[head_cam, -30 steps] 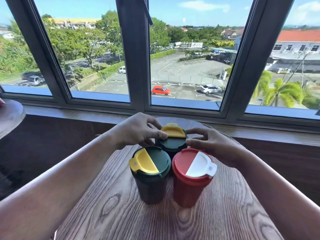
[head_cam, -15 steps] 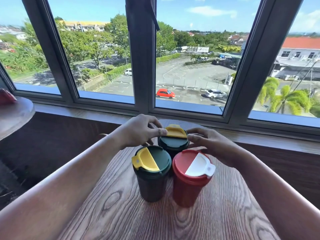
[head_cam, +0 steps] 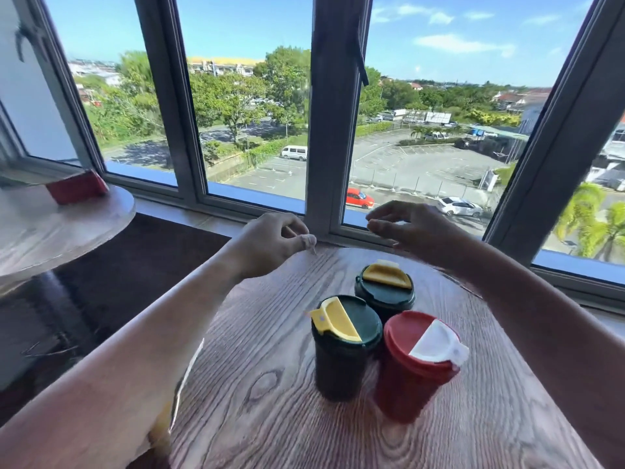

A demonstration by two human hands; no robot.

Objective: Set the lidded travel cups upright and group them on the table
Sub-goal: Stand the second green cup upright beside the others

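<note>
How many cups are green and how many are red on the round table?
Dark green plastic travel cups with yellow flip lids: 2, the near one and the far one.
Red plastic travel cup with white flip lid: 1.
Total: 3 cups, all upright and close together on the round wooden table.

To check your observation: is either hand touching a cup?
No. The left hand and right hand are raised beyond the three cups, touching none.
</note>
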